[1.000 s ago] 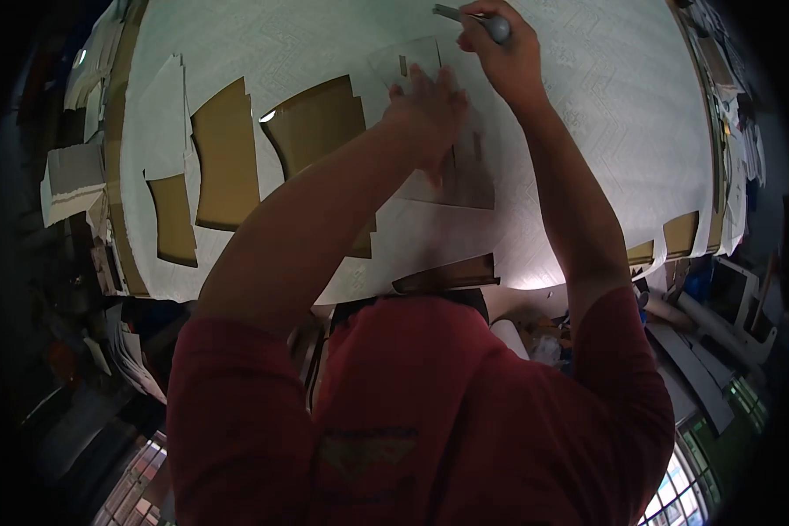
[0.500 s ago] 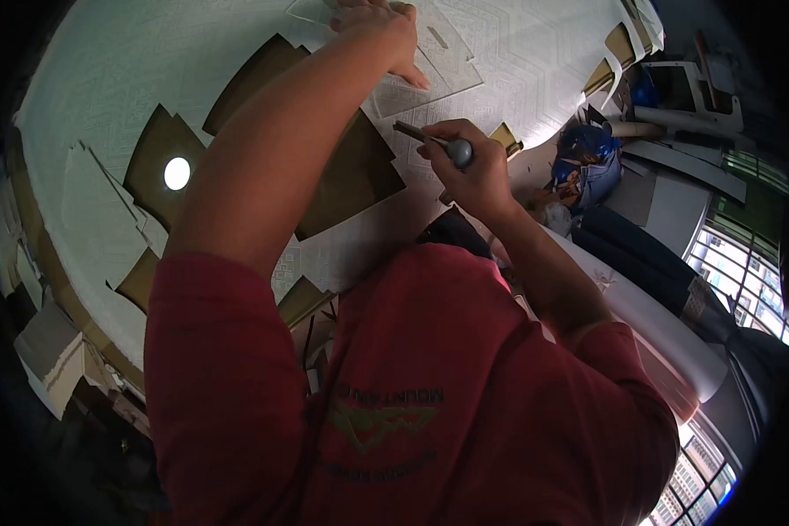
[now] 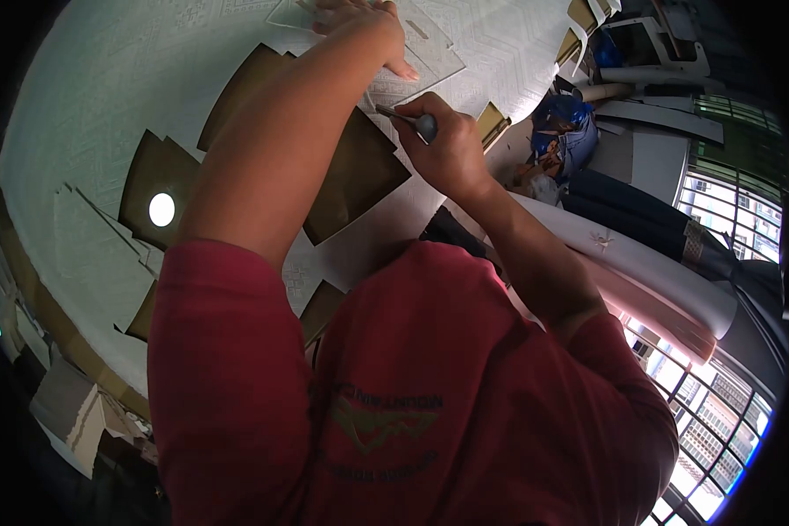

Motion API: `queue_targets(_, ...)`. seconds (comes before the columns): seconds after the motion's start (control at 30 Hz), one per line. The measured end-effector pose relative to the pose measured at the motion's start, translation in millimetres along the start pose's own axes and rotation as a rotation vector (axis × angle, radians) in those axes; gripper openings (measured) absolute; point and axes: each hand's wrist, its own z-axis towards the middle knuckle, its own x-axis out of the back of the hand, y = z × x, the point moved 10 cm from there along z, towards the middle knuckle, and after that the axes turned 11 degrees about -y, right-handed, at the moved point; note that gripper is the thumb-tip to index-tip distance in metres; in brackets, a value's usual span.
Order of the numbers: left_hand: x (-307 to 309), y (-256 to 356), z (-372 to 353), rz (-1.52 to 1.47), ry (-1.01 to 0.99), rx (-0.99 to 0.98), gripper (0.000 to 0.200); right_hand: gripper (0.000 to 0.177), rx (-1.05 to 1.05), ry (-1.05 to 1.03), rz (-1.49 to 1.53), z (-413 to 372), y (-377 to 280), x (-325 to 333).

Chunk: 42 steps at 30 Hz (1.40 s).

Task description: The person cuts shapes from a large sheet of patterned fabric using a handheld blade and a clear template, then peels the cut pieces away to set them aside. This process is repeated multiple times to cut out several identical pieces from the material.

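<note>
At the top of the view, my left hand [image 3: 364, 24] lies with fingers spread on a clear plastic sheet [image 3: 440, 63], its thumb stretched out to the right. The upper fingers are partly cut off by the frame edge. My right hand [image 3: 451, 145] is closed round a cutting tool [image 3: 426, 128] with a rounded grey handle end and a thin dark tip. That tip points left, close by the lower edge of the clear sheet. Under both lies pale embossed material [image 3: 491, 48]. A dark brown flat piece [image 3: 359, 180] sits just below the tool tip.
More brown pieces lie at left, one [image 3: 140, 175] with a round white spot. A thin dark-edged strip [image 3: 105, 215] rests farther left. Right of the table are a blue bag [image 3: 565, 127], long rolls [image 3: 640, 263] of material and a barred window [image 3: 728, 210].
The tool and my right hand have shifted left and up, the tip moving nearer the sheet's lower left corner. The whole view has turned slightly; my left hand stays on the clear sheet.
</note>
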Motion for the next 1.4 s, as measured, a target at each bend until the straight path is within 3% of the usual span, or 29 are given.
queue_targets(0.2, -3.6, 1.2, 5.7, 0.010, -0.068, 0.035, 0.142, 0.013, -0.073, 0.006, -0.107, 3.9, -7.3, -9.1)
queue_targets(0.37, -4.6, 4.4, 11.9, 0.050, -0.073, 0.003, 0.142, 0.016, -0.025, 0.248, -0.039, -10.4, -4.2, -16.4)
queue_targets(0.77, 3.2, 9.1, 18.0, 0.157, -0.039, -0.117, 0.133, 0.017, -0.072, 0.379, -0.055, 16.0, -4.1, -23.9)
queue_targets(0.97, 9.8, 3.3, 42.5, 0.222, -0.050, -0.364, 0.120, 0.017, -0.118, 0.361, -0.005, 17.1, 3.3, -22.6)
queue_targets(1.03, 17.1, -2.5, 43.9, 0.271, 0.133, -0.263, 0.114, 0.017, -0.068, 0.381, 0.000, 32.5, 3.2, -23.8)
queue_targets(1.17, 22.1, -16.9, 50.3, 0.256, 0.240, -0.207, 0.111, 0.016, 0.001, 0.399, 0.028, 43.4, 4.4, -25.1)
queue_targets(1.27, 26.3, -33.7, 66.8, 0.160, 0.148, -0.237, 0.103, 0.016, -0.040, 0.363, 0.053, 44.5, 10.1, -25.3)
queue_targets(1.33, 14.6, -44.3, 93.5, -0.055, -0.138, -0.369, 0.081, 0.016, -0.052, 0.353, 0.057, 46.2, 10.4, -23.6)
queue_targets(1.4, 14.1, -48.3, 106.9, -0.009, -0.152, -0.385, 0.070, 0.015, -0.068, 0.335, 0.062, 45.7, 12.2, -23.8)
